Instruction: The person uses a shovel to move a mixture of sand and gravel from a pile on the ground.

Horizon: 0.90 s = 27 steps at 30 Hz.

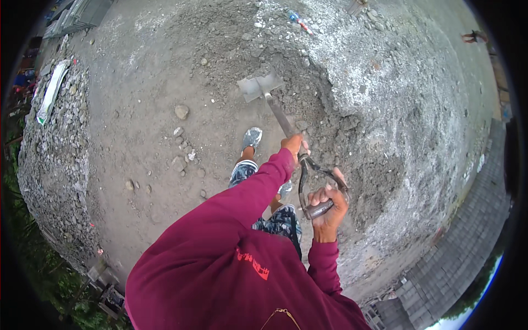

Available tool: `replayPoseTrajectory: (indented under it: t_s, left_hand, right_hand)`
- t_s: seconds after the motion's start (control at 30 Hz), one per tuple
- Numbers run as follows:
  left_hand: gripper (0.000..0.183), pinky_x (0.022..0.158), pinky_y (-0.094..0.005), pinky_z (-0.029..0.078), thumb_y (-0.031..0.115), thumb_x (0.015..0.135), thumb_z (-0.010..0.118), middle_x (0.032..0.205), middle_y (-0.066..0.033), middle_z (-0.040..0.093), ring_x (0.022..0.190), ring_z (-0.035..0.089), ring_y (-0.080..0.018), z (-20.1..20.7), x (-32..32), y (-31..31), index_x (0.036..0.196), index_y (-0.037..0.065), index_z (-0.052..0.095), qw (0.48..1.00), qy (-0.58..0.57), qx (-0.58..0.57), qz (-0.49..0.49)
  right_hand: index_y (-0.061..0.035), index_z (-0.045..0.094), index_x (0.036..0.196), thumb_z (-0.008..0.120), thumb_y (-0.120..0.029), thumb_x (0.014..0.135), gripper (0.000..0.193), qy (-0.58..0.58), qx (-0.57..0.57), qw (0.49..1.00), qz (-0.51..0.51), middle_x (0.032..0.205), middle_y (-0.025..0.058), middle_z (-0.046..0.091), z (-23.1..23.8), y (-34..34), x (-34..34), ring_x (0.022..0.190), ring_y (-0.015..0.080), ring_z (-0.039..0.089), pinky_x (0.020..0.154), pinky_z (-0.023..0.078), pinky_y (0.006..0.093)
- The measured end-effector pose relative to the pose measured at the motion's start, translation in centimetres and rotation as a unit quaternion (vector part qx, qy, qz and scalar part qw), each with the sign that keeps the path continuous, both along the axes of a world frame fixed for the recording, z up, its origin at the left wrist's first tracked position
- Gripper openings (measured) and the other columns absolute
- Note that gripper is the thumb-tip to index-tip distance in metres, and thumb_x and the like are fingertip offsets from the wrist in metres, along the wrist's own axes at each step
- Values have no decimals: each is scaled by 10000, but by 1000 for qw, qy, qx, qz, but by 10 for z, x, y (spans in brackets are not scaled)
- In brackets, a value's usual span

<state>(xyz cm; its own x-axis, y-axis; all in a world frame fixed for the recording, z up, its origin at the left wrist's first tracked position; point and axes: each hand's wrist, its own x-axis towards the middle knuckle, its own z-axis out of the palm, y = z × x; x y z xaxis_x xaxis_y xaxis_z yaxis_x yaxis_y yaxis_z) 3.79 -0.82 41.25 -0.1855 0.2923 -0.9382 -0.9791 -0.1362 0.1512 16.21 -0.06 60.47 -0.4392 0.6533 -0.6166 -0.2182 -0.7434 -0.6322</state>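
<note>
A shovel (279, 117) with a flat metal blade slants from the upper middle down toward my body. Around the lower part of its shaft, just above the forked handle, my left hand (293, 145) is closed. My right hand (329, 208) wraps the crossbar of the D-shaped grip, thumb pointing up. The blade (259, 87) is at the left edge of a dug grey mound (374, 91), with no load visible on it; whether it touches the ground I cannot tell. My shoe (253, 136) is below the blade, left of the shaft.
Loose stones (181, 112) lie on the ground to the left. Beyond them are a gravel heap (58, 159) and a long white sack (53, 91). A plastic bottle (295, 17) lies on the mound's far side. Stacked grey blocks (456, 258) line the right; a person (474, 37) is far off.
</note>
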Motion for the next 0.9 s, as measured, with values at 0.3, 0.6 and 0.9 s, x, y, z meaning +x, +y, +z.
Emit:
replayPoseTrajectory:
  t_s: [0.3,0.6,0.9]
  left_hand:
    - [143,501,-394,508,139,801,563,654,-91,538,574,576,-224,-16,-46,-6,876,20,534,998,70,-1,0]
    - [118,515,-358,483,186,788,556,625,-67,519,538,530,-232,-8,-68,34,775,73,523,985,99,121,71]
    - [155,527,-391,493,145,750,582,722,-127,560,592,572,-267,17,-140,62,827,25,523,992,-3,98,84]
  right_hand:
    - [-9,347,1346,554,-21,781,602,42,-68,996,-49,540,42,444,-43,-2,-31,415,165,475,463,471,338]
    - [-37,440,1220,583,-18,796,447,71,-39,994,-73,549,45,457,-20,46,-75,427,162,457,447,447,328]
    - [-45,445,1180,548,-44,832,363,90,3,994,-58,562,40,454,13,82,-160,442,174,476,472,451,345]
